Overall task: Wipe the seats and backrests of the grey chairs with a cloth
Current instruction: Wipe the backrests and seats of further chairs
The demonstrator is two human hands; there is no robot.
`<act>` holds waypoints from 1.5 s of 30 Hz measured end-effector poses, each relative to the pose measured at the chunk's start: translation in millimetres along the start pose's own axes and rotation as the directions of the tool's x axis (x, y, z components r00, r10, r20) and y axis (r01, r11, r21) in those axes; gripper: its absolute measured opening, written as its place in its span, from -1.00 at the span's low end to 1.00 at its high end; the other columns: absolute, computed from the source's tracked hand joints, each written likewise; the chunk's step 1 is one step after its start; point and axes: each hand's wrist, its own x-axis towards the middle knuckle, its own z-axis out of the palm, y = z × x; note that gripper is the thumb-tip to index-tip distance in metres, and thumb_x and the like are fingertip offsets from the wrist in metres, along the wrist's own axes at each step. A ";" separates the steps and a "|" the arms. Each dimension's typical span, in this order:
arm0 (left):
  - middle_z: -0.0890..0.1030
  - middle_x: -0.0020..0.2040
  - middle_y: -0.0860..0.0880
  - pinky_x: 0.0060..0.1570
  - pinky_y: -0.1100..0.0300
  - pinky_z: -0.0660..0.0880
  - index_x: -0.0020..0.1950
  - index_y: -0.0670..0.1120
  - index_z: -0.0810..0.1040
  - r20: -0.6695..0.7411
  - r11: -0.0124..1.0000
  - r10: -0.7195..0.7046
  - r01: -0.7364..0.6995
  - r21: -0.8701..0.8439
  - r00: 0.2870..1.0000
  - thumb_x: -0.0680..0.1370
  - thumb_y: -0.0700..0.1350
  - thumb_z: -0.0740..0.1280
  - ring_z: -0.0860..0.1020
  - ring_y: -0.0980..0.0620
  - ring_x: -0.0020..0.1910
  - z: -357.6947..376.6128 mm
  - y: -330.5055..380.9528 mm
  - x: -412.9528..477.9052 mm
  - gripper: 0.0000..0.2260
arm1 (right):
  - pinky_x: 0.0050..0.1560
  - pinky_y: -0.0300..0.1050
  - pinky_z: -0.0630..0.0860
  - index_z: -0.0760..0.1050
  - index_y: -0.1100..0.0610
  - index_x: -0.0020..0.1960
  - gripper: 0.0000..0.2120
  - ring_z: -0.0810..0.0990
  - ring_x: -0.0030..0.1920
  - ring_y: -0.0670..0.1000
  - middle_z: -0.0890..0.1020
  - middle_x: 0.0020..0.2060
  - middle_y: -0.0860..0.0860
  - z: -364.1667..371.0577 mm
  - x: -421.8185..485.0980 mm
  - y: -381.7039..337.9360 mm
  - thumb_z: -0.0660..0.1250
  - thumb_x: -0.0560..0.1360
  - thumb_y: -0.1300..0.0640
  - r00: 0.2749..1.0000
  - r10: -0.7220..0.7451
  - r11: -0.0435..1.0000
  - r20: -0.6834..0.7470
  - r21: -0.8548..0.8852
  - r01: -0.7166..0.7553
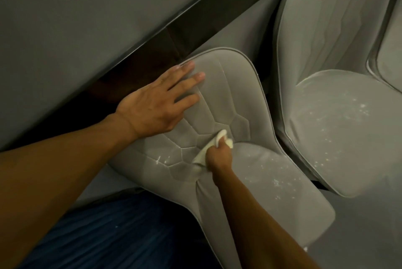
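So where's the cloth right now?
In the head view the cloth is bunched in the right hand, pressed on the near chair's backrest just above the seat crease, below and right of the flat left hand.

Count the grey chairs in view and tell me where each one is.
2, possibly 3. One chair in the middle, under both hands; a second chair to its right. A grey padded edge at far right may be a third.

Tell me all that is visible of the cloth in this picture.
The cloth is small, pale cream and soft-looking, bunched into a crumpled wad. The right hand grips it, so only its ends show above and below the fingers. It presses on the quilted grey backrest, close to where the backrest meets the seat, beside white specks.
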 end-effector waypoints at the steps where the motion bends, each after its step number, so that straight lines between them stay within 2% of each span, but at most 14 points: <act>1: 0.13 0.62 -0.27 0.57 -0.10 -0.16 0.43 -0.16 0.44 -0.004 1.000 0.004 -0.004 -0.002 1.000 0.60 -0.12 0.25 0.02 -0.32 0.61 0.1 -0.4 0.3 -0.61 | 0.52 -0.06 0.13 0.03 0.11 0.61 -0.43 0.23 0.51 0.15 0.20 0.55 0.14 7.2 -5.7 0.0 0.11 0.65 0.27 0.999 0.006 0.999 0.052 0.041 -0.008; 6: 0.14 0.61 -0.30 0.56 -0.20 -0.03 0.44 -0.17 0.41 -0.015 0.999 0.033 -0.033 0.003 0.999 0.54 -0.12 0.33 0.04 -0.37 0.60 0.3 -1.4 1.4 -0.54 | 0.29 -0.56 0.13 0.13 0.13 0.59 -0.50 0.36 0.30 -0.34 0.39 0.42 -0.07 45.3 -68.5 -34.8 0.12 0.66 0.28 0.922 -0.388 0.904 0.009 0.198 0.378; 9: 0.11 0.62 -0.30 0.55 -0.23 -0.03 0.46 -0.16 0.38 0.009 0.998 0.052 -0.052 0.024 0.999 0.53 -0.03 0.31 0.01 -0.38 0.60 -0.2 -3.5 0.2 -0.48 | 0.33 -0.49 0.23 0.12 0.00 0.59 -0.51 0.38 0.28 -0.37 0.41 0.38 -0.16 60.0 -87.8 -38.6 0.10 0.69 0.18 0.833 -0.553 0.817 0.010 0.201 0.540; 11: 0.09 0.62 -0.29 0.56 -0.22 -0.01 0.45 -0.16 0.39 0.016 0.999 0.039 -0.039 0.021 0.999 0.56 -0.03 0.29 -0.02 -0.36 0.61 0.1 -2.4 -0.6 -0.52 | 0.37 -0.35 0.31 0.16 -0.15 0.55 -0.55 0.43 0.29 -0.30 0.44 0.35 -0.20 59.1 -78.1 -30.5 0.12 0.69 0.06 0.886 -0.463 0.860 0.006 0.244 0.447; 13: 0.08 0.63 -0.28 0.57 -0.20 -0.03 0.42 -0.16 0.42 0.016 1.000 0.023 -0.023 0.014 1.000 0.59 -0.09 0.22 -0.04 -0.34 0.62 0.3 -0.6 -0.7 -0.60 | 0.35 -0.06 0.40 0.13 -0.08 0.57 -0.49 0.47 0.32 0.01 0.44 0.39 0.04 55.9 -56.3 -11.7 0.14 0.66 0.13 0.959 -0.281 0.947 0.036 0.169 0.271; 16: 0.09 0.63 -0.28 0.57 -0.18 -0.06 0.41 -0.14 0.43 0.017 1.000 0.026 -0.026 0.017 1.000 0.63 -0.09 0.16 -0.03 -0.34 0.62 0.4 -0.6 -0.4 -0.63 | 0.48 -0.04 0.19 0.02 0.10 0.61 -0.47 0.29 0.48 0.15 0.24 0.53 0.18 50.3 -31.9 15.3 0.07 0.67 0.19 0.997 -0.036 0.999 0.068 0.018 0.035; 19: 0.09 0.63 -0.28 0.56 -0.19 -0.05 0.41 -0.14 0.43 0.012 1.000 0.024 -0.024 0.012 1.000 0.62 -0.10 0.22 -0.02 -0.35 0.61 1.0 -1.0 -0.1 -0.64 | 0.42 -0.38 0.09 0.07 0.06 0.60 -0.47 0.31 0.41 -0.06 0.27 0.51 0.05 49.1 -39.0 8.6 0.08 0.66 0.25 0.984 -0.178 0.982 0.025 0.076 0.175; 22: 0.10 0.62 -0.30 0.56 -0.21 -0.04 0.42 -0.16 0.41 0.013 0.999 0.035 -0.035 -0.005 0.999 0.58 -0.05 0.29 -0.01 -0.36 0.61 -0.6 -1.0 0.1 -0.57 | 0.20 -0.66 0.11 0.06 0.06 0.61 -0.44 0.28 0.20 -0.33 0.31 0.35 -0.06 49.0 -64.6 -17.8 0.10 0.65 0.28 0.887 -0.461 0.884 0.016 0.094 0.458; 25: 0.13 0.61 -0.31 0.55 -0.23 0.00 0.41 -0.16 0.42 0.010 0.999 0.051 -0.051 0.006 0.999 0.59 -0.02 0.25 0.02 -0.38 0.60 -2.7 -1.2 0.6 -0.58 | 0.38 -0.41 0.25 -0.02 0.01 0.63 -0.41 0.34 0.33 -0.23 0.27 0.47 -0.04 46.1 -67.3 -32.4 0.07 0.64 0.10 0.784 -0.613 0.784 -0.095 0.046 0.618; 29: 0.09 0.62 -0.29 0.56 -0.20 -0.03 0.37 -0.15 0.47 0.020 0.999 0.045 -0.045 0.024 0.999 0.63 -0.03 0.08 0.00 -0.36 0.61 -1.2 -1.3 0.3 -0.60 | 0.41 0.06 0.38 0.05 -0.14 0.59 -0.49 0.42 0.38 -0.01 0.37 0.45 0.00 32.5 -31.1 -27.8 0.04 0.66 -0.04 0.866 -0.467 0.877 -0.179 0.029 0.479; 32: 0.09 0.62 -0.28 0.56 -0.19 -0.02 0.37 -0.15 0.49 0.034 0.999 0.045 -0.046 0.026 0.998 0.62 -0.04 0.12 0.01 -0.36 0.61 -0.2 -2.2 0.3 -0.62 | 0.30 -0.17 0.35 0.24 -0.23 0.51 -0.57 0.48 0.31 -0.09 0.50 0.28 -0.18 28.3 -15.0 -24.9 0.09 0.65 -0.20 0.953 -0.235 0.935 -0.193 0.222 0.275; 34: 0.10 0.62 -0.29 0.55 -0.20 0.00 0.37 -0.15 0.50 0.031 0.999 0.043 -0.044 0.024 0.999 0.61 -0.04 0.14 0.02 -0.36 0.61 -0.6 -2.4 0.6 -0.62 | 0.23 -0.29 0.28 0.24 -0.19 0.53 -0.56 0.45 0.29 -0.17 0.47 0.27 -0.23 29.9 -12.3 -24.5 0.08 0.67 -0.19 0.948 -0.243 0.925 -0.207 0.245 0.291; 39: 0.11 0.62 -0.28 0.56 -0.17 -0.05 0.39 -0.14 0.48 0.024 0.999 0.037 -0.037 0.000 0.999 0.61 -0.02 0.16 0.01 -0.36 0.61 -0.7 -2.8 0.4 -0.60 | 0.21 -0.28 0.28 0.18 -0.06 0.57 -0.54 0.46 0.33 0.06 0.46 0.38 0.07 34.1 -12.5 -23.0 0.09 0.69 0.13 0.980 -0.101 0.938 -0.173 0.312 0.152; 45: 0.11 0.61 -0.29 0.56 -0.13 -0.10 0.36 -0.15 0.44 -0.005 0.999 0.055 -0.055 -0.004 0.998 0.59 -0.02 0.20 0.04 -0.37 0.60 -2.0 -1.7 1.0 -0.62 | 0.28 -0.27 0.45 0.31 0.06 0.53 -0.55 0.51 0.20 -0.10 0.53 0.29 -0.01 37.7 -26.8 -32.6 0.22 0.65 0.06 0.843 -0.436 0.819 -0.316 0.248 0.517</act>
